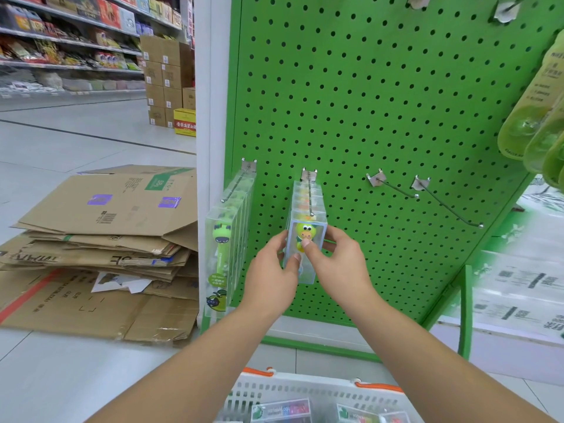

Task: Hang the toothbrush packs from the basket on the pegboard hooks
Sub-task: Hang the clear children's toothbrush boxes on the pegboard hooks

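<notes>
Both hands hold the front toothbrush pack [306, 253] on the second hook [310, 193]: left hand [274, 274] pinches its left edge, right hand [337, 264] its right edge, thumb on the face. Right of the grip, two bare hooks [393, 187] jut from the green pegboard [381, 102]; just left hangs another pack row [227, 239], and the basket [308, 392] sits below the wrists.

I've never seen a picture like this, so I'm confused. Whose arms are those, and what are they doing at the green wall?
The camera sits on a person's head and looks down, so you see their own arms. They are in a shop. The green wall is a pegboard, a board full of holes with metal hooks. The left hand and right hand together hold a clear toothbrush pack with a little green animal on top, at the front of a row on the second hook. Two empty hooks wait to its right. Below sits a white basket with more packs. Flattened cardboard boxes lie on the floor.
</notes>
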